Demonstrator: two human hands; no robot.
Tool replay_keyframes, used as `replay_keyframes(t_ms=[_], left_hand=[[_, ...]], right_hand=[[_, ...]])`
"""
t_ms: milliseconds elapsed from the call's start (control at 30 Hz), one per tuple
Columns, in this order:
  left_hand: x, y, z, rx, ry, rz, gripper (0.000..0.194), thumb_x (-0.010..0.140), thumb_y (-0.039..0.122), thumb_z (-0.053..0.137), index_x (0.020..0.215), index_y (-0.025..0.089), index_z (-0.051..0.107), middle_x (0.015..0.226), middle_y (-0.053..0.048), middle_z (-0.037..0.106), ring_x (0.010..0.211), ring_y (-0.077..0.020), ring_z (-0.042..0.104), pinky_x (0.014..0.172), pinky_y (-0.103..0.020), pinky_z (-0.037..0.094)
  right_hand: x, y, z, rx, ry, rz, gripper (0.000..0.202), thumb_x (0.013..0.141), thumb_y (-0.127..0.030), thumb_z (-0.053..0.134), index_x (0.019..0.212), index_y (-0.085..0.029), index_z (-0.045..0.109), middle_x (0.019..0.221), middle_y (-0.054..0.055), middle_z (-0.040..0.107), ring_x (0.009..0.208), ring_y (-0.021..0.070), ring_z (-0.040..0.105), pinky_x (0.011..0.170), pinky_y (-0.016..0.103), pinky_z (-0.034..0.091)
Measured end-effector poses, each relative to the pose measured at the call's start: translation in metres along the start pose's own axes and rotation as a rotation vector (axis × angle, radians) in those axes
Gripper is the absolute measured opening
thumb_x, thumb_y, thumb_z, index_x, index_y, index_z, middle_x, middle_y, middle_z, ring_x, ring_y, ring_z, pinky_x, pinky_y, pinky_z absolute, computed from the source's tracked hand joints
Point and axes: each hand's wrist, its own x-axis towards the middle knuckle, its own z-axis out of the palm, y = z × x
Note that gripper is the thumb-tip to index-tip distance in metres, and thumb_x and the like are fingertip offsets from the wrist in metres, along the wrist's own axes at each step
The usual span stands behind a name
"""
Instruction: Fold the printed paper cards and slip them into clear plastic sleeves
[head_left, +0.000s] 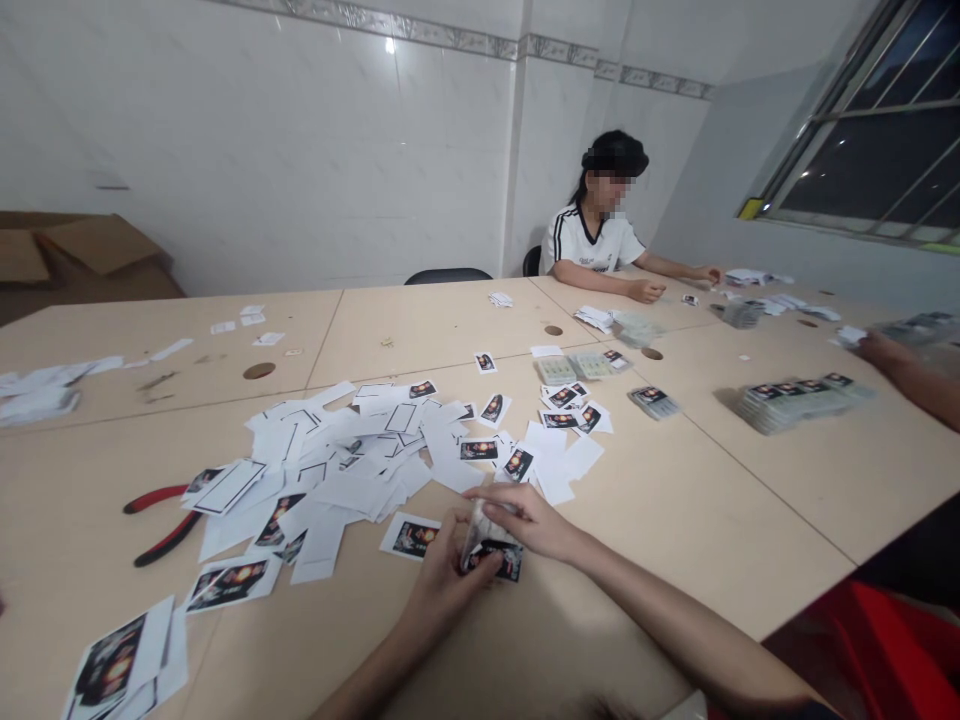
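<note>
Near the table's front edge, my left hand (448, 565) grips a small clear plastic case (475, 532), its thumb lying over a dark printed card (511, 563) at the case's lower side. From above, my right hand (529, 515) closes its fingers on the upper part of the same case. Whether the card is inside the case or against it, I cannot tell. Beside my left hand lies another printed card (412, 538). A wide heap of white paper cards (375, 455), some with dark pictures, spreads just beyond my hands.
Red-handled pliers (161, 522) lie at the heap's left. Stacked clear cases (780, 405) stand at right, with smaller stacks (581, 367) nearer the middle. A co-worker (600, 235) sits across the table; another person's arm (911, 370) reaches in from the right.
</note>
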Motion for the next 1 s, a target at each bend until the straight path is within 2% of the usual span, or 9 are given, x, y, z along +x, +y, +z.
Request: replay_keyframes(t_ms=[100,167,400,600,833,933,1000], left_hand=[[-0.002,0.001,0.001,-0.026,-0.053,0.009,0.039,0.073,0.033,0.056,0.103,0.019,0.036,0.074,0.0,0.058,0.059,-0.0128,0.054,0.053,-0.022,0.042],[-0.003,0.001,0.002,-0.047,-0.076,-0.003,0.039,0.073,0.034,0.056,0.105,0.019,0.039,0.079,-0.002,0.058,0.064,-0.0146,0.055,0.055,-0.023,0.044],[-0.005,0.001,0.003,-0.07,-0.091,-0.013,0.031,0.076,0.035,0.053,0.101,0.018,0.049,0.067,0.0,0.053,0.057,-0.0116,0.05,0.052,-0.021,0.045],[-0.006,0.009,0.004,-0.096,-0.1,-0.065,0.036,0.076,0.042,0.049,0.105,0.02,0.048,0.067,-0.003,0.058,0.056,-0.0155,0.055,0.052,-0.026,0.047],[-0.008,0.016,0.007,-0.029,-0.035,-0.068,0.033,0.075,0.047,0.047,0.093,0.02,0.052,0.068,-0.004,0.06,0.056,-0.0172,0.057,0.049,-0.025,0.045],[-0.008,0.016,0.006,0.008,-0.063,-0.049,0.03,0.077,0.046,0.044,0.089,0.019,0.052,0.062,-0.002,0.058,0.054,-0.0172,0.056,0.048,-0.026,0.043],[-0.008,0.016,0.006,0.033,-0.074,-0.029,0.029,0.078,0.044,0.043,0.09,0.02,0.052,0.066,-0.003,0.059,0.058,-0.0178,0.056,0.051,-0.026,0.043]], right_hand=[[0.002,-0.006,-0.006,0.033,-0.067,-0.039,0.031,0.085,-0.028,0.036,0.105,-0.014,0.056,0.095,0.007,0.061,0.088,0.0158,0.055,0.076,0.025,0.041],[0.002,-0.009,-0.01,0.048,-0.126,-0.046,0.031,0.086,-0.029,0.034,0.102,-0.014,0.057,0.094,0.007,0.061,0.087,0.0154,0.056,0.075,0.024,0.041],[0.001,-0.004,-0.016,0.083,-0.211,-0.04,0.032,0.084,-0.032,0.039,0.102,-0.012,0.056,0.091,0.007,0.061,0.083,0.0149,0.055,0.071,0.024,0.043],[0.001,0.002,-0.019,0.087,-0.227,-0.029,0.031,0.081,-0.03,0.044,0.102,-0.012,0.058,0.093,0.007,0.062,0.083,0.0153,0.056,0.07,0.025,0.043],[0.002,0.003,-0.018,0.097,-0.233,-0.005,0.031,0.08,-0.029,0.047,0.103,-0.012,0.058,0.093,0.007,0.063,0.081,0.0148,0.057,0.067,0.023,0.043],[0.002,0.002,-0.019,0.083,-0.259,-0.017,0.031,0.08,-0.03,0.046,0.103,-0.012,0.058,0.093,0.007,0.062,0.08,0.0146,0.056,0.066,0.022,0.042],[0.002,0.002,-0.019,0.092,-0.273,-0.023,0.031,0.08,-0.03,0.046,0.104,-0.013,0.058,0.093,0.007,0.062,0.08,0.0144,0.055,0.065,0.022,0.042]])
